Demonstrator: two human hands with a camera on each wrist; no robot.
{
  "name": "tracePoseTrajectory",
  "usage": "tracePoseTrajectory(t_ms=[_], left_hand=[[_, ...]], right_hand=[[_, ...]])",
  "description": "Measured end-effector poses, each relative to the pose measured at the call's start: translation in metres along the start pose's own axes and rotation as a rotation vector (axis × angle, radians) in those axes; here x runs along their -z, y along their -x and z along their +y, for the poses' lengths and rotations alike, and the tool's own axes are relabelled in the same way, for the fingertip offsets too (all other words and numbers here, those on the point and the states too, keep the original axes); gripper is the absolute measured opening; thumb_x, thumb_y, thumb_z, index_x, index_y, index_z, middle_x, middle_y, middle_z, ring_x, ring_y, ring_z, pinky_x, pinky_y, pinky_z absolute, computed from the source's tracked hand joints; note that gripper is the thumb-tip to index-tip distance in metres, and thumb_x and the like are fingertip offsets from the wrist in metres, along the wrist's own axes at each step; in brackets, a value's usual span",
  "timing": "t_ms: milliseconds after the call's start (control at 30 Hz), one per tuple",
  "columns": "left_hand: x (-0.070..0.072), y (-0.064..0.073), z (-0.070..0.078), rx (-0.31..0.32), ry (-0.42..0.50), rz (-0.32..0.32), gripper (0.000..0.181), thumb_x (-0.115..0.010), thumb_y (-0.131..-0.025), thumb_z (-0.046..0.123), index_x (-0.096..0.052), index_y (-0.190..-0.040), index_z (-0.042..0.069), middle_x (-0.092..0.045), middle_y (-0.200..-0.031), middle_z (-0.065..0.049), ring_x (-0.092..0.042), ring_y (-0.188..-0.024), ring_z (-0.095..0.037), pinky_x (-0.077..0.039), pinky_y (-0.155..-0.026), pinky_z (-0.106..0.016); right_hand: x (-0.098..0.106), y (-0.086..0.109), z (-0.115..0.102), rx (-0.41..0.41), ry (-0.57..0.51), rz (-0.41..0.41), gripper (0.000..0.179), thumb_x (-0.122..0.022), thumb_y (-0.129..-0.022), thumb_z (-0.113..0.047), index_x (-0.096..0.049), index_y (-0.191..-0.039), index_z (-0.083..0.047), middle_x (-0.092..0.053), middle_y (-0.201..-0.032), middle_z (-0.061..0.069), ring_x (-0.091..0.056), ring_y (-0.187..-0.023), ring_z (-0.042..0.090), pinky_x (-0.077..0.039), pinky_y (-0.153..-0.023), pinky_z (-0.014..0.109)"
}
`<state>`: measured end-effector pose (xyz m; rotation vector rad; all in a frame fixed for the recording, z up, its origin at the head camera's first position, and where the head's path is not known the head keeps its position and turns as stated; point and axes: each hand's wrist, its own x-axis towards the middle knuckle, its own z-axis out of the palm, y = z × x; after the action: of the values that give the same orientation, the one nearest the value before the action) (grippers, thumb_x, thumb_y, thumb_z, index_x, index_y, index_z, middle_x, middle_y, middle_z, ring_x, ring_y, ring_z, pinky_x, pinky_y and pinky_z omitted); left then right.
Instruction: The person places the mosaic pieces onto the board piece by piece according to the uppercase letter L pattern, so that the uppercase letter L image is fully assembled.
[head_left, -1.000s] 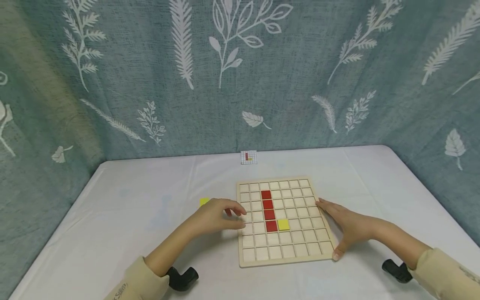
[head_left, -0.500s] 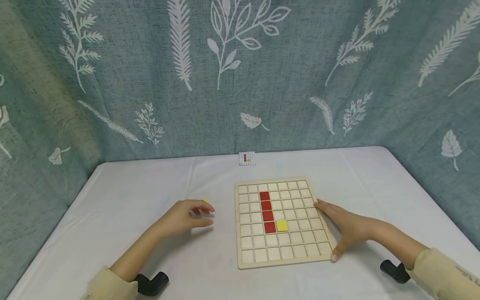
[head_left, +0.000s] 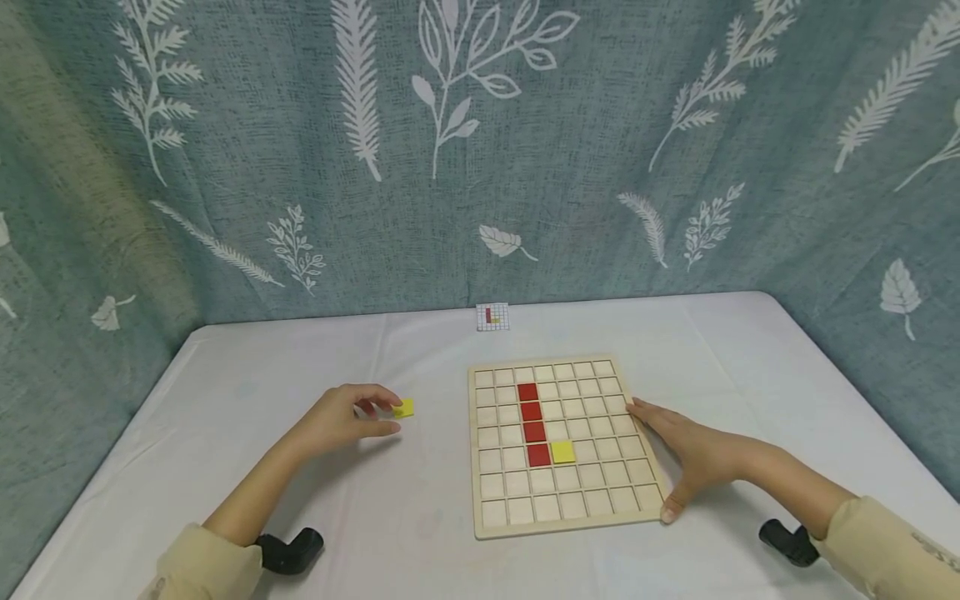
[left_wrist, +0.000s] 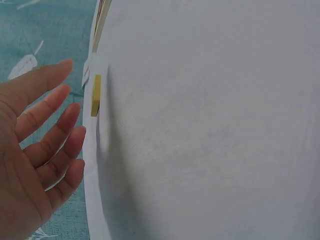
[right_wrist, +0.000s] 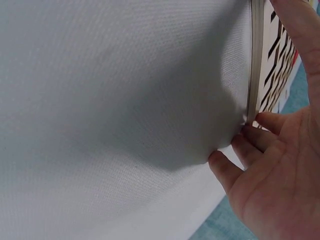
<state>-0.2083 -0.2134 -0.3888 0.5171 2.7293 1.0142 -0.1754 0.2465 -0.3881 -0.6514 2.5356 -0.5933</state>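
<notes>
My left hand [head_left: 347, 421] hovers over the cloth beside a loose yellow square tile [head_left: 404, 408], its fingers loosely bent and holding nothing. In the left wrist view a gap separates the fingertips from that yellow tile [left_wrist: 96, 96]. On the right, my right hand [head_left: 701, 458] rests against the right edge of a wooden grid board [head_left: 517, 527], fingers and thumb spread along it. In the right wrist view the fingertips touch the board's side [right_wrist: 256, 65]. A column of several red tiles [head_left: 531, 411] lies in the grid, with one yellow tile [head_left: 562, 452] right of the lowest red one.
A small printed card [head_left: 492, 317] with a grid pattern lies at the table's back edge. The white cloth [head_left: 315, 350] covers the table, and a leaf-patterned curtain [head_left: 300, 125] hangs behind it. Black curved pieces [head_left: 291, 552] sit at both wrists.
My left hand has moved left, away from the board's left edge to beside the loose yellow tile, which is now more visible. My right hand stays at the board's edge.
</notes>
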Motion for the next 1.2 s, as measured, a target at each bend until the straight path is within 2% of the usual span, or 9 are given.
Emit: tracePoseTrajectory(t_ms=[200, 600, 1200], left_hand=[[0.0, -0.004, -0.002, -0.029, -0.016, 0.0, 0.032, -0.075, -0.077, 0.026, -0.067, -0.103, 0.01, -0.064, -0.094, -0.004, -0.056, -0.082, -0.017, -0.045, -0.067, -0.03], [0.001, -0.012, -0.004, -0.02, -0.054, 0.005, 0.032, -0.075, -0.076, 0.024, -0.067, -0.103, 0.009, -0.065, -0.094, -0.005, -0.056, -0.081, -0.017, -0.045, -0.07, -0.031], [-0.003, -0.02, -0.005, -0.013, -0.057, -0.04, 0.04, -0.078, -0.073, 0.025, -0.066, -0.107, 0.007, -0.063, -0.097, -0.005, -0.055, -0.087, -0.02, -0.044, -0.077, -0.035]], right_hand=[[0.0, 0.0, -0.003, 0.0, -0.003, -0.002, 0.135, -0.083, -0.044, -0.054, -0.011, -0.145, 0.0, -0.008, -0.151, 0.024, -0.012, -0.135, 0.047, -0.019, -0.104, 0.06], [0.0, 0.001, -0.002, 0.002, -0.018, -0.002, 0.136, -0.083, -0.044, -0.053, -0.01, -0.145, 0.001, -0.008, -0.151, 0.025, -0.011, -0.135, 0.046, -0.019, -0.104, 0.06], [0.0, 0.002, -0.001, 0.038, 0.0, 0.004, 0.134, -0.084, -0.046, -0.051, -0.01, -0.144, 0.002, -0.008, -0.15, 0.027, -0.012, -0.134, 0.049, -0.019, -0.103, 0.061]])
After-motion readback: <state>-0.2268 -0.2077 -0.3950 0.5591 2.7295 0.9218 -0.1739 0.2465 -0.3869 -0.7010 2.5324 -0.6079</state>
